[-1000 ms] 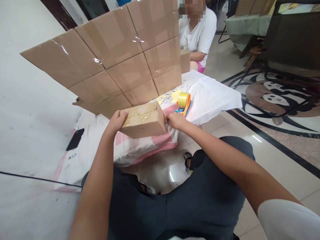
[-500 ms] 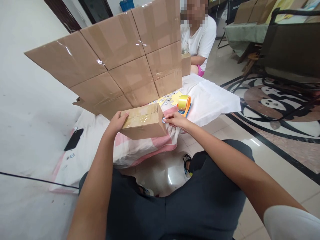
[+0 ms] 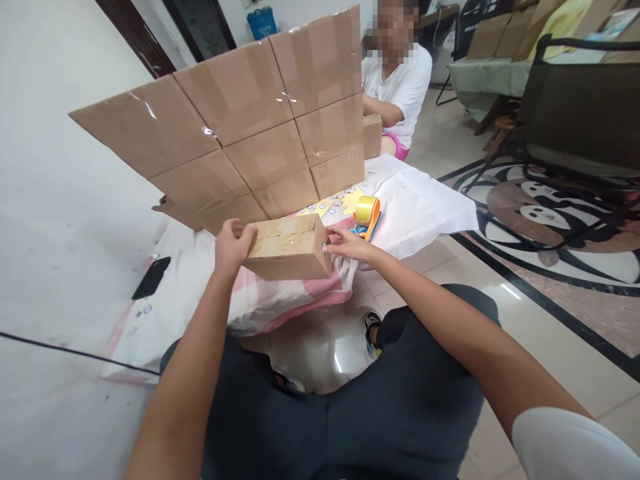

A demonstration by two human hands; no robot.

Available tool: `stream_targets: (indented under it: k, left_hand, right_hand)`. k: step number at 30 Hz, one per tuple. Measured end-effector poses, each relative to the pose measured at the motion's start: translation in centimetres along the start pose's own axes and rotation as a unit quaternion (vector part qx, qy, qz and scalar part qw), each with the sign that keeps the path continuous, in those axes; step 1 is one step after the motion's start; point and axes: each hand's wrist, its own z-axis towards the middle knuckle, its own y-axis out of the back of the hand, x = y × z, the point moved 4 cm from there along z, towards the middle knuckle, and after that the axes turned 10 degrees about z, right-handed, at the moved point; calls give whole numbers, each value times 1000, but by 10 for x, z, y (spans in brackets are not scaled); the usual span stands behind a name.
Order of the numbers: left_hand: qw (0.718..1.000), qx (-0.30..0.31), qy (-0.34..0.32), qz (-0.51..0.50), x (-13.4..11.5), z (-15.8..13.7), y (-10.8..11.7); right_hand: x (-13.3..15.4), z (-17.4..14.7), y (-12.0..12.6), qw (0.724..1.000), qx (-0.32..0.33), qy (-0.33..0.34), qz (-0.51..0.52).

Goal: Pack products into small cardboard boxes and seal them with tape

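A small taped cardboard box (image 3: pixel 287 250) lies on the cloth-covered surface in front of me. My left hand (image 3: pixel 233 248) is curled round its left end, thumb near the top edge and fingers raised behind. At the right end face, my right hand (image 3: pixel 347 243) has thumb and fingertips against the cardboard. Only a sliver of a small round white-and-blue piece, like a sticker, shows at those fingertips; the fingers cover the rest. Just beyond the right hand sits a yellow tape roll on an orange tape dispenser (image 3: pixel 369 217).
A tall wall of taped cardboard panels (image 3: pixel 265 140) stands behind the box. A black phone (image 3: pixel 151 277) lies on the cloth (image 3: pixel 420 193) at the left. Another person in a white shirt (image 3: pixel 413 83) sits beyond, beside another carton (image 3: pixel 372 137). A dark chair (image 3: pixel 575 113) stands right.
My right fingertips have moved in against the box's end, covering most of the round piece that showed before. My left fingers have lifted and shifted slightly at the left end.
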Motion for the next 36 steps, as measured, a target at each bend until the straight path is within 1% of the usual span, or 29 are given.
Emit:
stream_targets:
  k: [2,3,4,6,7,9,12,14,17,20,23,30,32,36]
  left_hand:
    - [993,-116,-25,0,-11,-35,8]
    - [989,-142,-51,-1,-18,-56,5]
    - [985,-148,-86,-9,-25,-79,-1]
    - [971,-144,-186,-44,-40,-122,-17]
    - [960,-164,-217,-60,-45,-139,-24]
    - [954,-168,-242,-51,-50,-159,-38]
    - [958,-160,-235,-29,-49,-159,-49]
    - [956,-180,-229,-29,-48,-154,-50]
    - [942,-224,-244,-48,-50,-151,-49]
    - [927,-246,-276,-67,-51,-153,-50]
    - [917,-247,-302,-79,-50,-153,-50]
    - [914,-237,-316,-96,-50,-153,-49]
    - [915,-234,-314,-97,-50,-153,-49]
    - [918,-237,-304,-92,-49,-153,-50]
  right_hand:
    - [-4,-2,-7,999,7,22,-42]
    - [-7,-3,-12,997,5,34,-66]
    - [-10,-4,-19,995,-2,47,-87]
    - [-14,-7,-31,990,-24,74,-116]
    - [-15,-9,-37,988,-35,85,-124]
    - [-16,-11,-44,985,-46,98,-133]
    - [-15,-10,-48,984,-43,97,-146]
    - [-14,-8,-47,982,-43,94,-161]
    - [-13,-7,-47,976,-35,104,-190]
    - [-13,-6,-46,968,-29,146,-204]
    - [-14,-3,-43,963,-22,165,-212]
    - [-4,-4,-39,956,-3,146,-256]
    - [-2,-4,-40,951,-9,141,-274]
    - [-2,-3,-41,939,-46,149,-307]
